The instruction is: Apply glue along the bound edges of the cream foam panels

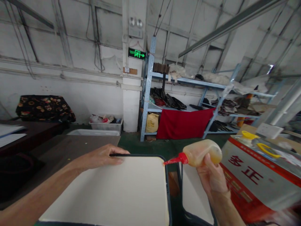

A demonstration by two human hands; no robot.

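My left hand [107,157] grips the far edge of a cream-coloured panel [117,191] with a dark rim and rounded corners. Thumb on top, its fingers go out of sight behind that edge. In my right hand [213,174] is a squeeze bottle [202,153], tilted nearly level, with amber liquid inside. Its red nozzle [176,159] points left, the tip at the panel's far right corner. A pale yellowish line runs along the panel's right rim. Beneath my right forearm lies a second cream panel [195,191] with a dark rim, partly covered by the arm.
At the right stands a large red-and-white metal can [254,175] with a yellow cap and handle. A brown board [94,142] lies at the left. Farther back are a white bin [107,126], blue shelving [147,94] and a red cloth [184,124].
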